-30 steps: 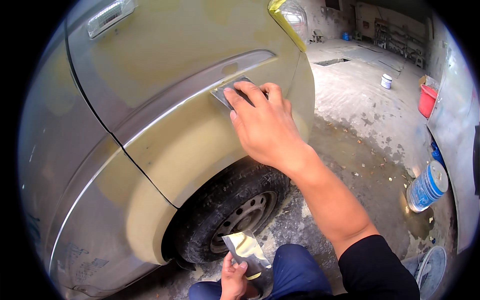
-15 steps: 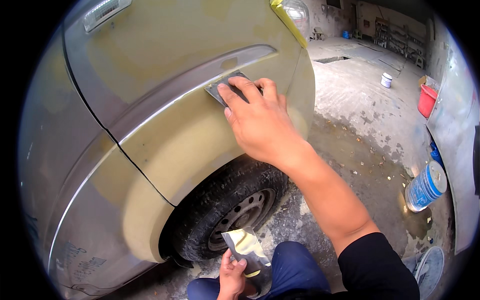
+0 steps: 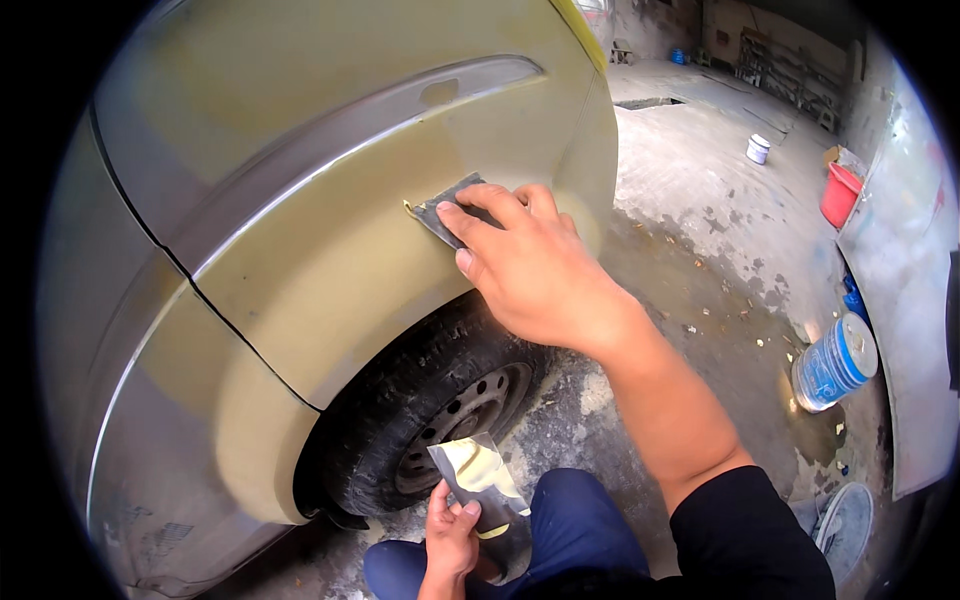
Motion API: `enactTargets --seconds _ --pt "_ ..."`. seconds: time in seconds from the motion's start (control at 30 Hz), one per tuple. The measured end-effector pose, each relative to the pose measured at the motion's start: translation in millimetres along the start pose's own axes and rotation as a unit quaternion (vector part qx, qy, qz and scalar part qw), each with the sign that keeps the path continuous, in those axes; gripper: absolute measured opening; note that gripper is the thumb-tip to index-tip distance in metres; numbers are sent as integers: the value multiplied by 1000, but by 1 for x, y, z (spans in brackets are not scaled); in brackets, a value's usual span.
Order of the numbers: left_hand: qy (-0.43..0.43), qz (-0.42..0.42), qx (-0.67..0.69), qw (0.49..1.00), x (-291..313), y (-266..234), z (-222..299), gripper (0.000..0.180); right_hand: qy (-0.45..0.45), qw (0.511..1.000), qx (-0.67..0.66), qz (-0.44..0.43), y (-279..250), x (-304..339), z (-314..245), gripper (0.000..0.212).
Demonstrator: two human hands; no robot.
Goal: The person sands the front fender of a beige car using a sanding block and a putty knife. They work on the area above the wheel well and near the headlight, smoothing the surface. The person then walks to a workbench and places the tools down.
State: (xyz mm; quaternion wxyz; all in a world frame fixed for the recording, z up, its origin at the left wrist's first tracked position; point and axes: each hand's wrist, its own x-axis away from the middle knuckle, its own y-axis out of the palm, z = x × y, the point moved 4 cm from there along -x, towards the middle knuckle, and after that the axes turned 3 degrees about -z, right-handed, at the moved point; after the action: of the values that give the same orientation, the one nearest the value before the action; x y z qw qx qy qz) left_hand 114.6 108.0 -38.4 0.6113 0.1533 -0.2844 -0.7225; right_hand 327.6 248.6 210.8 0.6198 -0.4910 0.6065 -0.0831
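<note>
My right hand [image 3: 535,265] presses a dark, flat putty spreader [image 3: 432,217] against a car's fender [image 3: 330,270], fingers spread over its back. A small bead of yellow putty [image 3: 408,209] shows at the spreader's left corner. The fender is patched in olive-yellow and grey, with a grey recessed trim strip [image 3: 330,150] above the spreader. Low down, in front of the wheel [image 3: 465,405], my left hand [image 3: 452,535] grips a thin grey plate [image 3: 495,514] by its lower edge. Pale yellow putty [image 3: 478,467] lies in a smear on that plate.
Off to the right stand a blue-and-white bucket [image 3: 835,362], a red bucket [image 3: 841,194] and a small white tub [image 3: 758,149]. A pale panel [image 3: 905,270] leans along the right side. The concrete floor [image 3: 690,290] is stained and damp in places.
My right hand has drawn the spreader down the fender, away from the trim strip. A putty bead now shows at its corner. The left hand still holds the plate; the view has shifted slightly.
</note>
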Motion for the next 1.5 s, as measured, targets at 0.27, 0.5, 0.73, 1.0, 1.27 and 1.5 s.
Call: enactTargets --seconds 0.27,0.5,0.73,1.0,1.27,1.5 --pt "34 -7 21 999 -8 8 12 58 16 999 -38 -21 4 26 1 39" --pt "92 8 4 996 -16 21 32 65 35 999 -2 -7 26 57 -3 44" --pt "110 8 54 992 -15 49 45 61 2 993 -118 17 35 100 -7 43" --pt "124 -9 81 989 -11 71 59 63 -130 884 -437 -108 32 167 -21 43" --pt "147 13 33 989 7 54 78 64 -60 990 -97 86 -9 75 20 40" --pt "102 19 51 993 16 36 58 61 51 992 1 113 -24 -32 31 42"
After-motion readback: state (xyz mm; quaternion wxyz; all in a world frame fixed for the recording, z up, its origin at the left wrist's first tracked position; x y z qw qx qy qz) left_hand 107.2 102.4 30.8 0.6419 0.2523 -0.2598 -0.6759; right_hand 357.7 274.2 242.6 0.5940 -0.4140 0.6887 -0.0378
